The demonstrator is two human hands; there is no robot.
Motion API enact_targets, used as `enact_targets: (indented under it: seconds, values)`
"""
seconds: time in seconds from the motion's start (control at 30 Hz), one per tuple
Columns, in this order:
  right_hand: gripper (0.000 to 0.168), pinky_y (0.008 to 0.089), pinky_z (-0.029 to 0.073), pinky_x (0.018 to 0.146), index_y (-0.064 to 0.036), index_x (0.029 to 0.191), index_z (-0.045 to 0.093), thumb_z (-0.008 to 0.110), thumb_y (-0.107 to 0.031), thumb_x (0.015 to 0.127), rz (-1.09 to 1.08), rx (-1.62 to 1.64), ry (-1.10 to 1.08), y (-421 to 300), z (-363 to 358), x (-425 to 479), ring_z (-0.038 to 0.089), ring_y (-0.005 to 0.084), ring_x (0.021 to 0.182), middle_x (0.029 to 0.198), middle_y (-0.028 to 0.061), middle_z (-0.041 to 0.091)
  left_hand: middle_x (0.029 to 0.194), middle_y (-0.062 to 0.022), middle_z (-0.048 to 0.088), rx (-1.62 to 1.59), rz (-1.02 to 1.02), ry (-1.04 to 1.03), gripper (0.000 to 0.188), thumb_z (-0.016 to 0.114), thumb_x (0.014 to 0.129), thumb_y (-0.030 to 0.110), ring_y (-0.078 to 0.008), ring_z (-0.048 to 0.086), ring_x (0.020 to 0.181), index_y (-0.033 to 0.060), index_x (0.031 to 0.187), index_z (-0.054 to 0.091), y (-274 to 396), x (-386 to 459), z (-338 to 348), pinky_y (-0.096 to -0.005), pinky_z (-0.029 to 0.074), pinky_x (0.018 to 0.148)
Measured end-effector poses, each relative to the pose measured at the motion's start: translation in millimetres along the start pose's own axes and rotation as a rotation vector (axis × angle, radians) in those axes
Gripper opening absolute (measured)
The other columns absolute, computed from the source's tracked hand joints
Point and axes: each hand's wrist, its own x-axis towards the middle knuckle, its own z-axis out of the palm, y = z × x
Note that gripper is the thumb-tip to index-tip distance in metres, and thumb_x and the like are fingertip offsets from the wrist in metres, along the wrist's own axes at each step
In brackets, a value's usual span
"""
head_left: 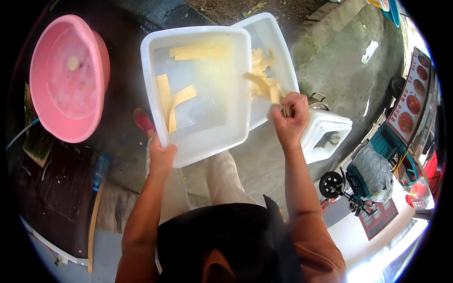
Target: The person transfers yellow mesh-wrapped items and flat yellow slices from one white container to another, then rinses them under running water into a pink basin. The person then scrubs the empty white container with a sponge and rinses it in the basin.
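My left hand [161,155] grips the lower left rim of a white plastic tub [208,148], which is held tilted above the ground. Flat pale-yellow strips [164,99] lie inside it along the left wall and near the far end; their material cannot be told. Above and beside a second white tub [286,63], my right hand [292,113] is closed on a bunch of similar strips [263,85], blurred at their ends. More strips [260,62] lie in that second tub, which the first one partly covers.
A pink plastic basin [67,123] with cloudy liquid and a pale round thing stands at the left. White lidded containers [327,134] and a metal pot [318,102] are beyond my right forearm. A dark wooden surface [60,198] lies lower left; a parked scooter [354,184] is at the right.
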Motion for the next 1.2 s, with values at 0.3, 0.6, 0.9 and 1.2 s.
enact_targets:
  seconds: [0.3,0.6,0.9,1.2]
  values:
    - [0.041,0.0393,0.044,0.088,-0.008,0.106,0.059,0.068,-0.005,0.067,-0.019,0.223,-0.225,-20.6,62.2,12.6,0.051,0.0322,0.107,0.112,0.0130,0.056,0.095,-0.0048,0.060,-0.056,-0.053,-0.083,0.038,0.053,0.073,-0.007,-0.0123,0.058,0.081,-0.0014,0.110,0.054,21.2,-9.9,-2.3,-0.0250,0.049,0.072]
    - [0.033,0.0414,0.045,0.076,-0.011,0.100,0.061,0.062,-0.007,0.067,-0.309,-0.343,-0.318,-46.0,159.9,49.5,0.052,0.0300,0.096,0.104,0.0075,0.058,0.095,-0.0024,0.059,-0.081,-0.128,-0.178,0.038,0.049,0.073,-0.005,-0.0092,0.055,0.084,-0.0009,0.111,0.052,36.7,-18.8,16.9,-0.0232,0.044,0.072]
    - [0.054,0.0427,0.045,0.076,-0.012,0.114,0.053,0.068,-0.009,0.062,0.014,-0.077,-0.322,-64.1,141.3,-27.1,0.049,0.0347,0.092,0.104,0.0116,0.053,0.099,-0.0039,0.058,-0.147,-0.190,-0.167,0.044,0.050,0.072,-0.004,-0.0098,0.053,0.085,-0.0011,0.116,0.050,31.6,-23.3,26.9,-0.0239,0.044,0.074]
    - [0.045,0.0346,0.048,0.073,-0.010,0.106,0.059,0.063,-0.001,0.062,0.091,-0.014,-0.414,-47.8,159.5,-47.3,0.056,0.0282,0.085,0.091,0.0094,0.058,0.108,-0.0065,0.055,-0.224,-0.176,-0.080,0.052,0.049,0.072,-0.006,-0.0125,0.054,0.093,0.0006,0.124,0.047,18.0,-25.4,29.2,-0.0241,0.044,0.077]
